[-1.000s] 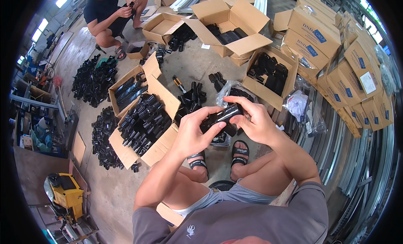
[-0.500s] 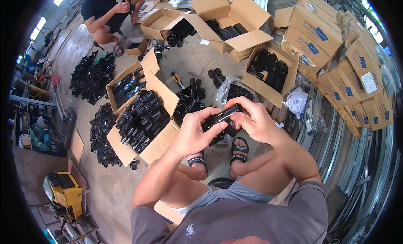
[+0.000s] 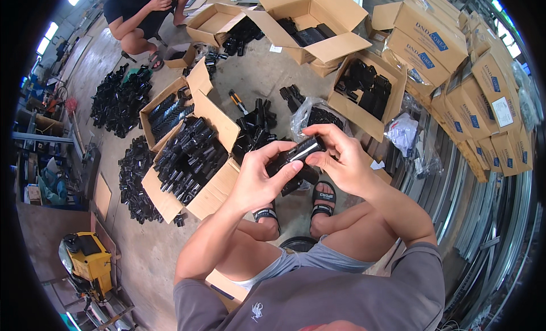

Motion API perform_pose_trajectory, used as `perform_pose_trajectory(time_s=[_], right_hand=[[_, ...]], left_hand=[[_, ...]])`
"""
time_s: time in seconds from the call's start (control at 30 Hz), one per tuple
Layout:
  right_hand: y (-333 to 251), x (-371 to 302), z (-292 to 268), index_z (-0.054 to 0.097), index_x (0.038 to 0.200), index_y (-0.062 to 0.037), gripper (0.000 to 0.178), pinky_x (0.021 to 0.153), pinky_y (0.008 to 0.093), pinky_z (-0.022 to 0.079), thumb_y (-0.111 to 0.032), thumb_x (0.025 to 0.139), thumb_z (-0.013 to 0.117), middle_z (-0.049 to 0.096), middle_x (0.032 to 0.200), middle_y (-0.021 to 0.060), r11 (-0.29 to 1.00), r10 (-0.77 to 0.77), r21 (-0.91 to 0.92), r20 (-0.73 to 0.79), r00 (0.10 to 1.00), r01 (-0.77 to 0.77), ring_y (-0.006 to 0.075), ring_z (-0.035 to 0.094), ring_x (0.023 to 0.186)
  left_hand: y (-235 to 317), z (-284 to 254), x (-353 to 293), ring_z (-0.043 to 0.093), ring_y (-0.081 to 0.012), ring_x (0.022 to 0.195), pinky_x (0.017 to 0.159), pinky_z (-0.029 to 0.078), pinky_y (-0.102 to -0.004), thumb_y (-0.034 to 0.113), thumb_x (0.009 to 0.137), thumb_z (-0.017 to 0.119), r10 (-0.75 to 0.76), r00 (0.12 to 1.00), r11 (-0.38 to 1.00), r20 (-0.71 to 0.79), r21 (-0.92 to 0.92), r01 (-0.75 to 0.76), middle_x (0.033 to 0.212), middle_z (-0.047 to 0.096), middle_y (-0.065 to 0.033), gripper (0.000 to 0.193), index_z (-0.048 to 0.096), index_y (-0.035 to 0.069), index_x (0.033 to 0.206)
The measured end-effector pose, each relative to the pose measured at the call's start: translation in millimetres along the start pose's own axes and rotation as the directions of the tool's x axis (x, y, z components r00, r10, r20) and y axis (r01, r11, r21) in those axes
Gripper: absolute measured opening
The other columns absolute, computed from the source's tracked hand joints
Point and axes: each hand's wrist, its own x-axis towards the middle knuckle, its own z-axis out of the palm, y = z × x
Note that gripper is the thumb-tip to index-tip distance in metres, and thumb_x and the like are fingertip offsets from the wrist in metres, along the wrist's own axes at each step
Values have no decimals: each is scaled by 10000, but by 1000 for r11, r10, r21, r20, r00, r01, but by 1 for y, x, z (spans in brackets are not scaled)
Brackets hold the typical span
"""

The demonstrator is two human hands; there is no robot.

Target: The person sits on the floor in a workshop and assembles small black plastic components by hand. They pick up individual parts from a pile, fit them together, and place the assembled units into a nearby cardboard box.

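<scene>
A glossy black part (image 3: 307, 147), short and tube-like with a bright reflection along its side, is held between both hands above my knees. My left hand (image 3: 259, 174) grips its left end, thumb along the near side. Around its right end curl the thumb and fingers of my right hand (image 3: 344, 160). More black shape shows under the thumbs; I cannot tell whether it belongs to the same piece. Just left of my left hand, an open cardboard box (image 3: 213, 188) is heaped with similar black parts (image 3: 190, 154). Another black pile (image 3: 254, 126) lies on the floor beyond my hands.
Open boxes (image 3: 364, 117) of black parts stand ahead, beside a clear plastic bag (image 3: 301, 123). Loose heaps (image 3: 122, 97) lie at left. Stacked cartons (image 3: 426, 40) and long metal profiles (image 3: 483, 217) line the right. A co-worker (image 3: 139, 21) sits far left; a yellow machine (image 3: 91, 262) stands near left.
The black part has turned in my hands, its right end now raised and its bright side facing up. Both hands stay closed on it. My view has shifted slightly.
</scene>
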Motion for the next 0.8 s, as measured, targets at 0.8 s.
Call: perform_pose_trajectory(time_s=[0.8], right_hand=[[23,30,-46,522,1310,-14,517,651,238,509,-451,1058,409,680,996,128,922,169,311,211,963,-230,155,672,823]], left_hand=[[8,-15,6,717,-268,707,640,563,-327,188,708,820,282,958,861,-53,455,-228,862,727,-155,374,718,5,1018]])
